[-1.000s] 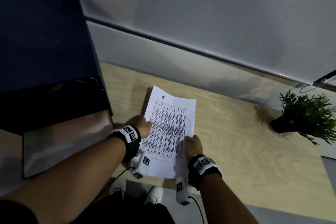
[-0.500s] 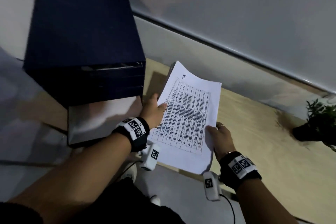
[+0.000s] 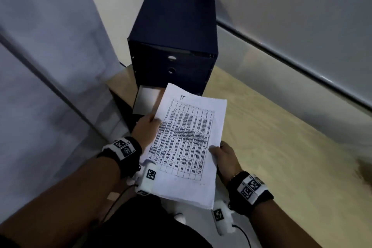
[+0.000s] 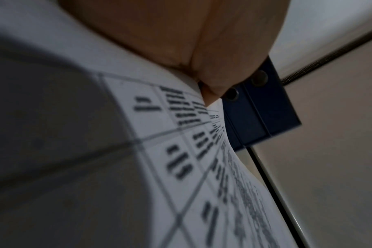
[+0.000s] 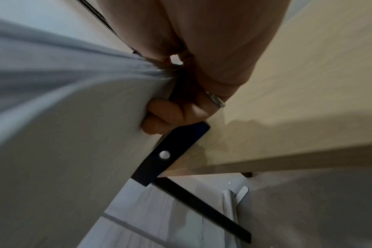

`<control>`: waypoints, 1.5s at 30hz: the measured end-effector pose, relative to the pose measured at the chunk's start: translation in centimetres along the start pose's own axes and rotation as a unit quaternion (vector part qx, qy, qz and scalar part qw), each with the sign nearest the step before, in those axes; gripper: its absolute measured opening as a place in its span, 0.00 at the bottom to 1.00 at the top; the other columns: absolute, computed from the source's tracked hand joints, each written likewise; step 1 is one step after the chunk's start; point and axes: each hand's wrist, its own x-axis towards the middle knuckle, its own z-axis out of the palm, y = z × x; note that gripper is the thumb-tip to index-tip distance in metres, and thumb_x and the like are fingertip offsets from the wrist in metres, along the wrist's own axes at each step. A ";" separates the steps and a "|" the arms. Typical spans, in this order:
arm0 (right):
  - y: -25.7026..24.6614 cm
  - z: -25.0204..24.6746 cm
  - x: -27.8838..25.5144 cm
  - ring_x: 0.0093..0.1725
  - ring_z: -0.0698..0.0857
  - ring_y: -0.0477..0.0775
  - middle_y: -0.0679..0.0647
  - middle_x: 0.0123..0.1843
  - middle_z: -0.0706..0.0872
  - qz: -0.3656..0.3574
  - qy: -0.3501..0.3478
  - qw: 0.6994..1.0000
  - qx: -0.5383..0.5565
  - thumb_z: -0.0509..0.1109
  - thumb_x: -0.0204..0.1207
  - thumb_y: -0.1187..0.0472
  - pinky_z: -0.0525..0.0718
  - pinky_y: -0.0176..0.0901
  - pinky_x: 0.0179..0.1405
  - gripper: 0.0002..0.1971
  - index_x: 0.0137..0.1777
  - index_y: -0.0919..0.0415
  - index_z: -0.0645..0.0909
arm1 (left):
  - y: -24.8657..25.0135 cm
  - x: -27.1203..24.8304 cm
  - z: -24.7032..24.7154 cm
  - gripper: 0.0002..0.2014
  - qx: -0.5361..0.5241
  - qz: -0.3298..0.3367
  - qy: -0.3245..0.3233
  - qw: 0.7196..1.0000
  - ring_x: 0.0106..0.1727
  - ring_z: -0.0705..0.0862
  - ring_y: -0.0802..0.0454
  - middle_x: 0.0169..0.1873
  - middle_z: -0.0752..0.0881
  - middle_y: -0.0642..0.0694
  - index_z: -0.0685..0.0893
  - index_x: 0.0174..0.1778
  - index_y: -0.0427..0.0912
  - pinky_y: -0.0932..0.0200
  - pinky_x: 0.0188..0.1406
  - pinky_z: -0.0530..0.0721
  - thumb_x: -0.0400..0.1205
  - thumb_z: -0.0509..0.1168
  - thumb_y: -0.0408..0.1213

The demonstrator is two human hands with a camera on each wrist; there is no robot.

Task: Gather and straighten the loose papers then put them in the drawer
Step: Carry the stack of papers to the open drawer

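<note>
The squared white stack of printed papers (image 3: pixel 187 143), pinched at its edges by left hand (image 3: pixel 146 130) & right hand (image 3: pixel 225 156), has been lifted off the pale wooden desk (image 3: pixel 281 137) twd the open bottom drawer (image 3: pixel 145 99) of the dark-blue cabinet (image 3: pixel 175 32) far-left, so only insertion is left.

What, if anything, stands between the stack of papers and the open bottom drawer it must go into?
Nothing visible does. Both hands, left and right, hold the papers just in front of the pulled-out bottom drawer of the dark cabinet.
</note>
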 end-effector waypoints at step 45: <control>-8.5 9.2 12.5 0.61 0.84 0.69 0.64 0.65 0.82 -0.067 0.127 0.822 -0.551 0.66 0.81 0.48 0.83 0.54 0.57 0.22 0.67 0.63 0.77 | 2.3 13.5 -4.6 0.15 0.454 0.037 -0.061 0.888 0.61 0.84 0.37 0.59 0.85 0.33 0.80 0.61 0.30 0.51 0.57 0.82 0.83 0.66 0.35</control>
